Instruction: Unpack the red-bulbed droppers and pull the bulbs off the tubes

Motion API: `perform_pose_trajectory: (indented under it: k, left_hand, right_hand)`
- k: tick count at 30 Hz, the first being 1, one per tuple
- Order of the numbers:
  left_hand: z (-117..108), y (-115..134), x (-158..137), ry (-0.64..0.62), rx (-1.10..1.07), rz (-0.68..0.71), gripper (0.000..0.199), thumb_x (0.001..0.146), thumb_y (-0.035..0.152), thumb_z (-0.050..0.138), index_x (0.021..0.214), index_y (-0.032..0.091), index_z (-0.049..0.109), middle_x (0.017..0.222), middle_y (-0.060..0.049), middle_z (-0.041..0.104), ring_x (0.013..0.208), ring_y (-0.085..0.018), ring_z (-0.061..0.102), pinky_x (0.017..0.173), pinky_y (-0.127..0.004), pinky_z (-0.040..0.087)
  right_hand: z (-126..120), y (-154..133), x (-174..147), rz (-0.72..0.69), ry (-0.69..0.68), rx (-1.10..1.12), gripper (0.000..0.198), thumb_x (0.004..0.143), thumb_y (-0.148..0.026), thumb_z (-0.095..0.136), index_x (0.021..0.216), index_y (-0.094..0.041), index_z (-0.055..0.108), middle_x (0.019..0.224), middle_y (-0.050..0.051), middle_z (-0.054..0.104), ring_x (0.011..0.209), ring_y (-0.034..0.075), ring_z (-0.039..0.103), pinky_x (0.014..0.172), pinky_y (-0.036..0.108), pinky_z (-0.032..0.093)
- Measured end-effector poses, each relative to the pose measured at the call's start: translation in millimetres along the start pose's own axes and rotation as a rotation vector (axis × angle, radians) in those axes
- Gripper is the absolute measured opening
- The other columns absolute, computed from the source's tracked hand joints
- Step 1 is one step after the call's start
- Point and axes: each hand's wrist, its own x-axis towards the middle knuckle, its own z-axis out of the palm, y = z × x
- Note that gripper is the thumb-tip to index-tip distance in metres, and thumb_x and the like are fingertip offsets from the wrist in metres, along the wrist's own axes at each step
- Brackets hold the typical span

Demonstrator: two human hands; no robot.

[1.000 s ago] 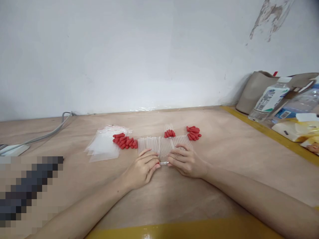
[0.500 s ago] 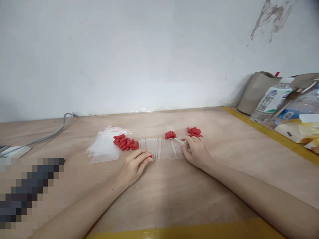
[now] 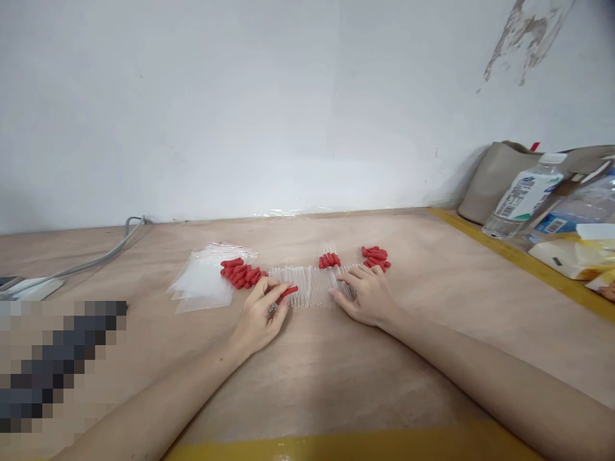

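My left hand (image 3: 263,314) pinches a red rubber bulb (image 3: 289,291) between thumb and fingers, over the left end of a row of thin clear tubes (image 3: 307,287). Fingers apart, my right hand (image 3: 369,294) rests over the row's right end, hiding part of it; I see nothing gripped in it. A heap of loose red bulbs (image 3: 237,272) lies left of the row. Behind it, several red bulbs (image 3: 329,260) sit on clear tubes that point towards the wall. Another small pile of red bulbs (image 3: 375,256) lies beyond my right hand.
Clear plastic zip bags (image 3: 202,278) lie fanned out at the left. A grey cable (image 3: 108,253) runs along the far left. A grey bag (image 3: 490,182), a water bottle (image 3: 526,195) and packages (image 3: 562,253) stand at the right, past yellow tape (image 3: 504,246).
My right hand has let go of the clear tube it held and now lies over the row. My left hand has lifted slightly, showing more of the red bulb.
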Motion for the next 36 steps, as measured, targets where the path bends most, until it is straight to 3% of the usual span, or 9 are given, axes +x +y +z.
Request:
perform_pose_trajectory:
  k: [2,7,11,14,18,22,25,29,36]
  left_hand:
    - [2,2,0,-0.017,-0.009,-0.006,0.029,0.083,0.016,0.046,0.111,0.018,0.053,0.089,-0.006,0.053,0.080,-0.014,0.053,0.072,-0.029,0.048]
    - [12,11,2,-0.057,-0.024,0.062,0.029,0.082,0.018,0.052,0.110,0.018,0.050,0.090,-0.006,0.058,0.081,-0.015,0.055,0.072,-0.029,0.047]
    - [20,14,6,-0.051,-0.017,0.120,0.025,0.081,0.019,0.054,0.106,0.018,0.051,0.086,-0.005,0.061,0.080,-0.017,0.055,0.072,-0.030,0.045]
    - [27,15,10,-0.049,-0.013,0.121,0.023,0.082,0.020,0.052,0.105,0.018,0.052,0.089,-0.005,0.062,0.082,-0.018,0.056,0.073,-0.031,0.044]
    - [37,17,19,-0.020,0.024,0.098,0.022,0.082,0.021,0.051,0.104,0.019,0.052,0.089,-0.004,0.063,0.082,-0.019,0.056,0.073,-0.033,0.043]
    - [43,19,32,-0.050,0.026,0.120,0.023,0.083,0.023,0.050,0.106,0.019,0.052,0.090,-0.004,0.063,0.085,-0.018,0.056,0.075,-0.033,0.042]
    - [45,19,50,-0.110,0.027,0.084,0.029,0.080,0.027,0.054,0.107,0.018,0.052,0.096,-0.005,0.061,0.092,-0.020,0.053,0.081,-0.034,0.041]
    - [50,13,79,-0.228,0.071,-0.183,0.019,0.077,0.032,0.056,0.089,0.018,0.059,0.092,-0.005,0.060,0.095,-0.021,0.052,0.086,-0.034,0.040]
    - [70,-2,108,-0.387,0.074,-0.457,0.029,0.070,0.047,0.058,0.078,0.019,0.059,0.085,-0.004,0.063,0.083,-0.020,0.057,0.069,-0.029,0.044]
  right_hand:
    - [-6,-5,1,-0.002,-0.007,0.048,0.031,0.079,-0.046,0.050,0.085,-0.019,0.062,0.081,0.005,0.065,0.078,0.019,0.056,0.072,0.034,0.028]
    - [-15,-15,4,-0.071,-0.062,0.218,0.027,0.083,-0.040,0.050,0.098,-0.021,0.060,0.091,0.004,0.065,0.082,0.016,0.054,0.075,0.033,0.027]
    - [-11,-13,5,-0.153,-0.123,0.261,0.016,0.084,-0.031,0.050,0.087,-0.024,0.063,0.078,0.000,0.065,0.077,0.015,0.053,0.076,0.033,0.026]
    - [-10,-7,5,-0.104,-0.106,0.309,0.016,0.085,-0.027,0.048,0.087,-0.024,0.063,0.076,0.000,0.065,0.075,0.014,0.053,0.075,0.033,0.027]
    - [-17,-2,6,-0.051,-0.127,0.423,0.029,0.082,-0.026,0.051,0.111,-0.023,0.054,0.091,0.001,0.065,0.079,0.016,0.055,0.076,0.034,0.029]
    - [-20,4,10,-0.063,-0.111,0.418,0.020,0.082,-0.028,0.051,0.099,-0.024,0.061,0.084,0.001,0.066,0.077,0.016,0.055,0.077,0.035,0.032]
    - [-18,24,16,0.044,-0.073,0.431,0.017,0.082,-0.026,0.050,0.089,-0.022,0.064,0.080,0.002,0.067,0.073,0.015,0.057,0.075,0.033,0.037]
    - [-16,75,19,0.387,0.061,0.466,0.016,0.074,-0.027,0.053,0.085,-0.018,0.061,0.078,0.004,0.067,0.067,0.015,0.060,0.059,0.026,0.042]
    - [-14,141,17,0.688,0.158,0.329,0.028,0.067,-0.040,0.058,0.080,-0.016,0.063,0.080,0.005,0.065,0.063,0.013,0.054,0.056,0.025,0.039]
